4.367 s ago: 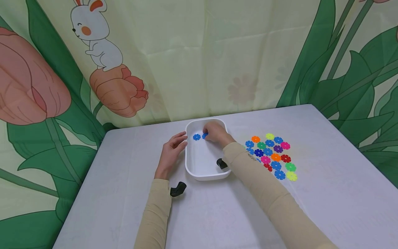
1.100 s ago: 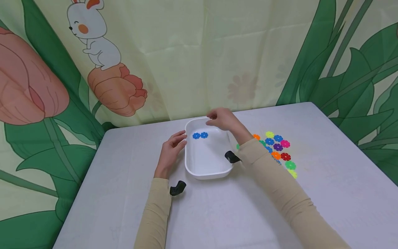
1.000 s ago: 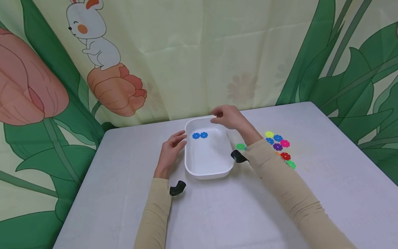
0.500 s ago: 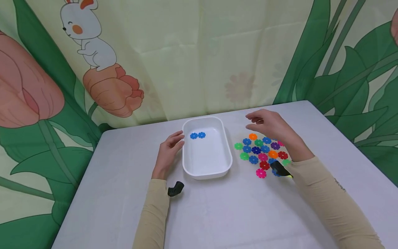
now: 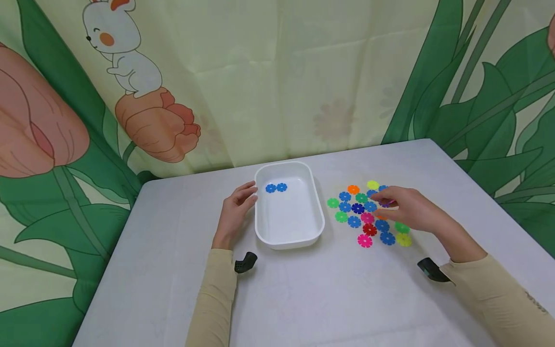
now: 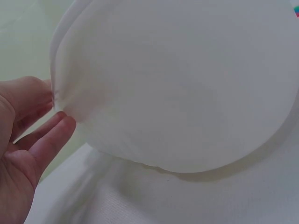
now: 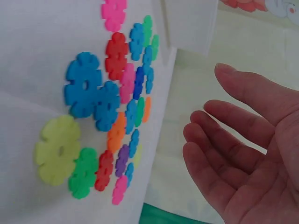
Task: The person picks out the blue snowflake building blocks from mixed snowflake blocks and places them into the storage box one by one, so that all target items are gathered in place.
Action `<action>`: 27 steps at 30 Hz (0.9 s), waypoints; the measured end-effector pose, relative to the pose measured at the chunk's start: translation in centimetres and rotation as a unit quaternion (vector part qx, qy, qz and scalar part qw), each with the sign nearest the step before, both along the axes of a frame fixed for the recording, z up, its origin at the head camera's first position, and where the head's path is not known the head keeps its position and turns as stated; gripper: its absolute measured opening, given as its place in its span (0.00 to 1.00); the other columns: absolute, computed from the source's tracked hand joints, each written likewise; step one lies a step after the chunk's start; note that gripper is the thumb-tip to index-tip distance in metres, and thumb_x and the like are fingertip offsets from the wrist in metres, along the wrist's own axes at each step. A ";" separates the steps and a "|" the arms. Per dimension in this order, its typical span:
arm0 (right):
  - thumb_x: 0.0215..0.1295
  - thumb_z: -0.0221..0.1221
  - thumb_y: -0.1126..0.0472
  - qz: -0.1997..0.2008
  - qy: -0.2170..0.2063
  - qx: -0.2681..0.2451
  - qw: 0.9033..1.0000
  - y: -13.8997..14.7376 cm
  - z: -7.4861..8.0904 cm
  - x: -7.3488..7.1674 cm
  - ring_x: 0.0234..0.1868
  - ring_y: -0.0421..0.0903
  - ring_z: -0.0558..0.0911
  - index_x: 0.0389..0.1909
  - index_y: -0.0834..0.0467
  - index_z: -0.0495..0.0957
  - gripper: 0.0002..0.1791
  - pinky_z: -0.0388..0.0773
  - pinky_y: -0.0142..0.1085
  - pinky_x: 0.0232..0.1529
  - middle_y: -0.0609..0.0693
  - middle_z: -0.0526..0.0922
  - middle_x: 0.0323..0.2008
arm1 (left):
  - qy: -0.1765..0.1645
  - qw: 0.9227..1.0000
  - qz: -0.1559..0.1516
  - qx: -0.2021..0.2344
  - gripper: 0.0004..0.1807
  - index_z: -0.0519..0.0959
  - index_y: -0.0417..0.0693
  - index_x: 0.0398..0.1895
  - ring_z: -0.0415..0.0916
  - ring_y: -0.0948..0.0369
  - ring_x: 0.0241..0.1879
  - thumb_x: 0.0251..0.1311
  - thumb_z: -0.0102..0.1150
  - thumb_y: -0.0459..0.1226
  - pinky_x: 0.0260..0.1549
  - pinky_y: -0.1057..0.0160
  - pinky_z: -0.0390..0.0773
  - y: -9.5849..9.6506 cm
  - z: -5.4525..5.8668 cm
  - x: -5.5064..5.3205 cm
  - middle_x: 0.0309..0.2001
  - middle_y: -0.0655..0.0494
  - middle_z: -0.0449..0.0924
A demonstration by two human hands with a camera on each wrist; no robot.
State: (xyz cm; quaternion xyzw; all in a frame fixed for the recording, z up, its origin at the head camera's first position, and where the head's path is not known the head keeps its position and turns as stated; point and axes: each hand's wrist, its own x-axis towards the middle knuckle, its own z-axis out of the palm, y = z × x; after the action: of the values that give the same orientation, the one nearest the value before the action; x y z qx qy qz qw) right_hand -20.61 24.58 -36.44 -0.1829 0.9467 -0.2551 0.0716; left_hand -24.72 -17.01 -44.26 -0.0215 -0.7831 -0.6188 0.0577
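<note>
A white plastic tray (image 5: 290, 219) stands on the table with two blue flower-shaped discs (image 5: 282, 187) lying side by side toward its far end. My left hand (image 5: 234, 214) is at the tray's left side, its fingertips touching the outer wall near the rim in the left wrist view. Over the right part of a spread of colourful flower-shaped discs (image 5: 354, 221) hovers my right hand (image 5: 412, 209). Its fingers are relaxed and hold nothing, as the right wrist view shows. Some discs are hidden beneath it. Among those in sight are a blue disc (image 7: 83, 85) and a yellow disc (image 7: 58, 150).
A white cloth covers the table (image 5: 269, 294). Behind it hangs a printed curtain (image 5: 260, 96) with a rabbit and tulips. Black wrist devices, such as the left wrist camera (image 5: 245, 262), jut inward from both sleeves.
My right hand has let go of a blue disc in the tray beside the other one, then moved right and down to the spread of discs. The left hand stays at the tray.
</note>
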 end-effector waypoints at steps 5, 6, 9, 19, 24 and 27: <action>0.57 0.70 0.58 0.005 -0.015 0.016 1.000 1.0 -1.2 1.4 0.51 0.62 0.77 0.55 0.66 0.78 0.26 0.85 0.45 0.40 0.62 0.80 0.49 | -0.004 1.000 0.002 -0.006 0.17 0.81 0.46 0.56 0.69 0.62 0.64 0.66 0.61 0.41 0.62 0.60 0.70 0.0 0.0 0.0 0.63 0.67 0.72; 0.57 0.70 0.58 0.006 -0.015 0.018 1.000 1.2 -1.4 1.6 0.51 0.62 0.77 0.55 0.66 0.78 0.27 0.85 0.45 0.40 0.63 0.80 0.49 | -0.004 1.000 0.003 -0.006 0.17 0.81 0.46 0.56 0.68 0.61 0.64 0.66 0.61 0.41 0.62 0.60 0.70 0.0 0.0 0.0 0.63 0.67 0.72; 0.55 0.71 0.57 0.007 -0.012 0.027 1.000 1.8 -1.8 2.3 0.49 0.61 0.78 0.54 0.66 0.78 0.28 0.85 0.44 0.38 0.61 0.81 0.47 | -0.002 1.000 0.002 -0.002 0.17 0.81 0.44 0.56 0.68 0.61 0.64 0.66 0.60 0.39 0.63 0.59 0.70 0.0 0.0 0.0 0.63 0.65 0.72; 0.52 0.73 0.59 -0.004 -0.026 0.036 0.999 3.0 -3.1 3.5 0.41 0.51 0.79 0.49 0.66 0.81 0.25 0.81 0.33 0.33 0.53 0.82 0.39 | 0.006 1.000 0.000 0.007 0.17 0.80 0.42 0.56 0.69 0.60 0.64 0.66 0.61 0.38 0.62 0.60 0.70 -0.1 0.0 0.0 0.63 0.63 0.72; 0.50 0.73 0.60 -0.011 -0.024 0.043 0.999 2.8 -3.5 3.8 0.41 0.53 0.80 0.47 0.65 0.81 0.23 0.84 0.42 0.37 0.53 0.82 0.38 | -0.001 1.000 -0.002 0.005 0.17 0.80 0.43 0.56 0.69 0.60 0.64 0.66 0.60 0.38 0.62 0.59 0.70 0.0 0.0 -0.1 0.64 0.64 0.72; 0.49 0.74 0.59 -0.008 -0.019 0.046 0.999 2.8 -3.8 3.9 0.42 0.54 0.80 0.46 0.65 0.82 0.23 0.84 0.44 0.38 0.54 0.82 0.39 | -0.004 1.000 0.000 0.005 0.17 0.81 0.44 0.56 0.69 0.60 0.64 0.66 0.60 0.39 0.62 0.59 0.70 0.0 0.1 -0.1 0.64 0.64 0.72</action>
State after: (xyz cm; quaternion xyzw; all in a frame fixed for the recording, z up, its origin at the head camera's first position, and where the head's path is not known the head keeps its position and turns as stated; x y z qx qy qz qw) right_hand -16.74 27.38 -40.25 -0.1667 0.9575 -0.2149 0.0956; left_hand -24.77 -16.99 -44.16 -0.0190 -0.7801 -0.6230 0.0543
